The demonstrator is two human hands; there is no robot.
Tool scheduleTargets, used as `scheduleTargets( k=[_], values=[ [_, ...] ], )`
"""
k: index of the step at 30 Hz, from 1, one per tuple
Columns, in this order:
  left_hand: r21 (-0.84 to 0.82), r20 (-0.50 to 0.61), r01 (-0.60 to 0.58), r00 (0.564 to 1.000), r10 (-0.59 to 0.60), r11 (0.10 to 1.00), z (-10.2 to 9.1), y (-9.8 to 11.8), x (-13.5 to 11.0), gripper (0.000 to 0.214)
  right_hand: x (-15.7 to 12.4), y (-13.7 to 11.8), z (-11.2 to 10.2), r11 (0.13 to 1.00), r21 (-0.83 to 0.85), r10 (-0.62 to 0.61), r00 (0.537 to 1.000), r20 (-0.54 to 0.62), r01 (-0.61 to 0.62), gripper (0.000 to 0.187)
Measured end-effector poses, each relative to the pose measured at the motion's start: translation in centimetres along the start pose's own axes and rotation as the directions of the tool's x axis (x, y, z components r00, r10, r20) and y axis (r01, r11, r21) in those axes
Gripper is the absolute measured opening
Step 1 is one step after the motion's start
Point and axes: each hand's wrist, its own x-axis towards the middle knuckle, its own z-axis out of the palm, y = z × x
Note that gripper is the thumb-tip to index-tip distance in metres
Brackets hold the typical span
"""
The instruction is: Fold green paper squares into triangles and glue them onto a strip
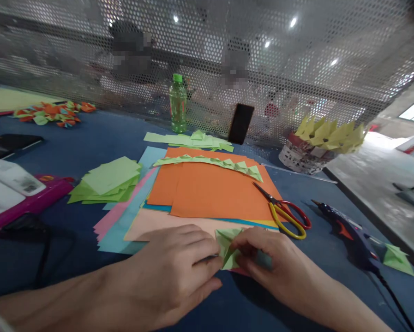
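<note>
Both of my hands meet over a small folded piece of light green paper point(227, 246) at the near edge of a pile of coloured sheets. My left hand point(174, 272) pinches its left side with fingers curled. My right hand point(267, 263) pinches its right side, fingers closed on the fold. The paper rests low over the blue table point(89, 138), just in front of the orange sheets point(210, 189). A row of folded green triangles point(210, 162) lies across the top of the orange sheets.
Red and yellow scissors point(286, 214) lie right of the orange sheets, a blue glue gun point(348, 233) farther right. A stack of green squares point(106, 180) sits left, a green bottle point(178, 103) and black phone point(240, 123) at the back by the perforated screen, a basket with yellow folds point(314, 147) right.
</note>
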Motion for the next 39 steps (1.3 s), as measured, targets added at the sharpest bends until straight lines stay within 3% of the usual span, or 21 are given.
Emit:
scheduleTargets(
  k=[2, 8, 15, 19, 23, 32, 39],
  values=[
    [0.049, 0.054, -0.009, 0.999, 0.006, 0.999, 0.4, 0.1, -0.1, 0.026, 0.0, 0.3, 0.0, 0.998, 0.006, -0.057, 0.998, -0.008, 0.057, 0.027],
    [0.074, 0.069, -0.014, 0.998, 0.009, 0.997, 1.1, 0.4, -0.3, 0.033, 0.3, 2.0, -0.2, 0.970, 0.015, -0.241, 0.970, -0.022, 0.242, 0.028],
    [0.057, 0.070, -0.003, 0.998, -0.001, 0.998, 1.1, 0.8, -0.4, 0.034, 0.7, 2.9, -0.5, 0.897, -0.003, -0.441, 0.897, -0.028, 0.441, 0.023],
    [0.049, 0.037, 0.018, 0.999, -0.020, 0.999, 0.8, 0.9, 0.0, 0.030, 0.7, 2.7, -0.7, 0.893, -0.011, -0.450, 0.893, -0.007, 0.450, 0.019],
    [-0.005, 0.102, 0.004, 0.995, -0.004, 1.000, 0.6, 0.8, 0.3, 0.026, 0.6, 2.4, -0.8, 0.894, 0.006, -0.448, 0.894, 0.019, 0.448, 0.019],
    [0.067, 0.046, -0.044, 0.998, 0.041, 0.997, 1.4, 0.6, -0.2, 0.028, 0.5, 2.5, -1.1, 0.912, 0.069, -0.407, 0.911, 0.062, 0.403, 0.032],
    [0.127, 0.057, -0.057, 0.997, 0.050, 0.990, 1.2, 0.4, 0.0, 0.036, 0.5, 2.2, -1.1, 0.918, 0.031, -0.398, 0.915, 0.073, 0.396, 0.023]
  ],
)
